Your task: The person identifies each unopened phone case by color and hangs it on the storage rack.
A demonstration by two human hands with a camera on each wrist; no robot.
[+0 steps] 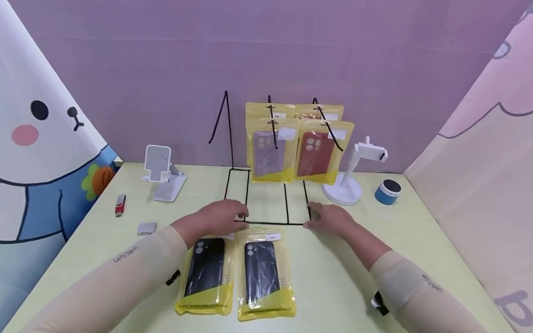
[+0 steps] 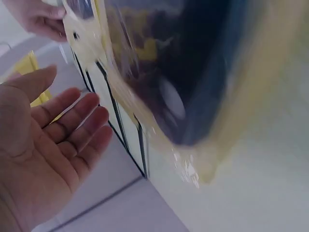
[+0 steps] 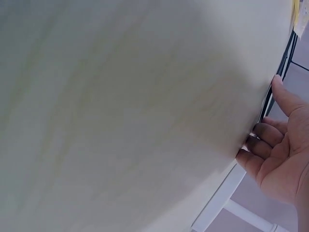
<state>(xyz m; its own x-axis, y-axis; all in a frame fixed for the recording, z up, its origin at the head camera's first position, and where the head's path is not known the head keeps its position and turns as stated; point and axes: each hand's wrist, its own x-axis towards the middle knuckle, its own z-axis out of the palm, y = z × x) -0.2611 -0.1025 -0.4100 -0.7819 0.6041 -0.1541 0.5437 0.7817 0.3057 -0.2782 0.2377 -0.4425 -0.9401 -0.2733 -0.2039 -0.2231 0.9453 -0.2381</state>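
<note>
A black wire display rack [image 1: 287,207] stands at the back of the table with long hooks. Yellow-edged pouches with a purple phone case [image 1: 267,154] and a red phone case [image 1: 313,153] hang on two hooks, with more pouches behind. My left hand [image 1: 224,217] hovers at the rack's front left corner, its fingers loosely spread with nothing in them. At the front right corner, my right hand [image 1: 331,219] holds the base wire between thumb and bent fingers. Two pouched black phone cases, a left one [image 1: 206,265] and a right one [image 1: 262,270], lie before the rack.
Left of the rack are a white folding phone stand [image 1: 169,184], a red USB stick [image 1: 120,205] and a small silver square [image 1: 146,228]. On the right stand a white phone holder [image 1: 343,189] and a blue round speaker [image 1: 387,192]. A purple backdrop [image 1: 163,67] rises behind.
</note>
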